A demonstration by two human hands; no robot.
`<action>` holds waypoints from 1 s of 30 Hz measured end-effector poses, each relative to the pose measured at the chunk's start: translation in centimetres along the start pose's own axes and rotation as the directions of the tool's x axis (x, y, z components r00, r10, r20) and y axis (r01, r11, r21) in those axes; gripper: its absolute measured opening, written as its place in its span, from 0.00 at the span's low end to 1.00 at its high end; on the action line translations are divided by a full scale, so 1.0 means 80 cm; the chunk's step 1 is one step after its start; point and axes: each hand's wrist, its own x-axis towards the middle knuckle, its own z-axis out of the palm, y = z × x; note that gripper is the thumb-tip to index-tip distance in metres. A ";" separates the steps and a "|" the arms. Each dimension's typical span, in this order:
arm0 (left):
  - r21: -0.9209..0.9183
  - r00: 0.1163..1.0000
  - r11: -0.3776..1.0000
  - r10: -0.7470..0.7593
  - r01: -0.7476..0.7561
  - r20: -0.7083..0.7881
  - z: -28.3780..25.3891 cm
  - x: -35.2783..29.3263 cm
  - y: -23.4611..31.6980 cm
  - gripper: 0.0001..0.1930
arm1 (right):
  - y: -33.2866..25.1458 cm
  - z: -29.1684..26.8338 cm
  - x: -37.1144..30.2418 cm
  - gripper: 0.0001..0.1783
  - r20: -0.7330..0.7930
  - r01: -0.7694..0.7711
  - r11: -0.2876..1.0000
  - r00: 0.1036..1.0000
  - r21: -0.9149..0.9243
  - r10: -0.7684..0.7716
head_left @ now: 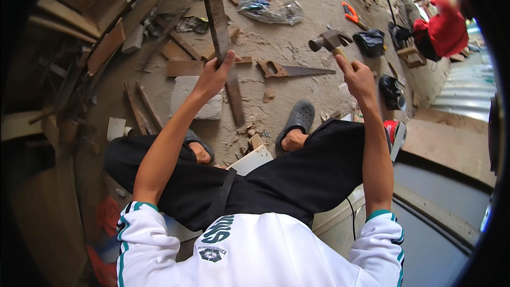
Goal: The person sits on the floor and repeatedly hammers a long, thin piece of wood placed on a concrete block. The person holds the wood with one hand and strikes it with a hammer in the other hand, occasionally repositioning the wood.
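Your left grip [215, 75] is closed around a plank [232, 88], thumb laid along its face and the other fingers mostly hidden behind the wood. The plank is long, narrow and straight-edged, its brown surface scuffed and streaked with grey. It runs through the grip at a slant: one stretch reaches beyond your hand and a little to its left, the other comes back toward you and to the right of your wrist.

Your right grip [359, 78] is wrapped around the pale wooden handle of a claw hammer [331, 40]. The dark, dull metal head sits just past your thumb, its round face pointing left toward the plank and its curved, split claw pointing right. Hammer and plank are well apart.

Between the two grips, on the dusty, crumb-strewn floor [316, 21], lies a handsaw [308, 70] with a closed-loop wooden handle toward the left grip and a tapering steel blade toward the right one. Beneath your left wrist is a rough, pale grey block [212, 108]. A crinkled clear plastic bag [284, 13] lies beyond the left grip and to its right; a glossy black bag [370, 42] is just beyond the right grip.
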 end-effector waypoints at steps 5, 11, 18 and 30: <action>0.064 0.994 0.992 -0.112 0.112 -0.003 -0.020 0.003 -0.014 0.35 | -0.052 0.010 -0.023 0.28 0.186 -0.100 0.941 0.982 0.323 0.041; -0.065 0.993 0.994 -0.092 0.088 -0.074 -0.047 -0.031 -0.042 0.36 | -0.114 0.040 -0.038 0.34 0.308 0.034 0.980 0.947 0.196 -0.095; -0.458 0.944 0.886 -0.208 0.072 -0.255 -0.069 -0.129 -0.088 0.31 | -0.216 0.063 -0.121 0.34 0.393 0.237 0.934 0.859 0.266 -0.329; -0.658 0.634 0.680 -0.672 0.324 -0.382 -0.109 -0.187 -0.237 0.28 | -0.296 0.186 -0.104 0.29 0.579 0.603 0.798 0.655 -0.013 -0.485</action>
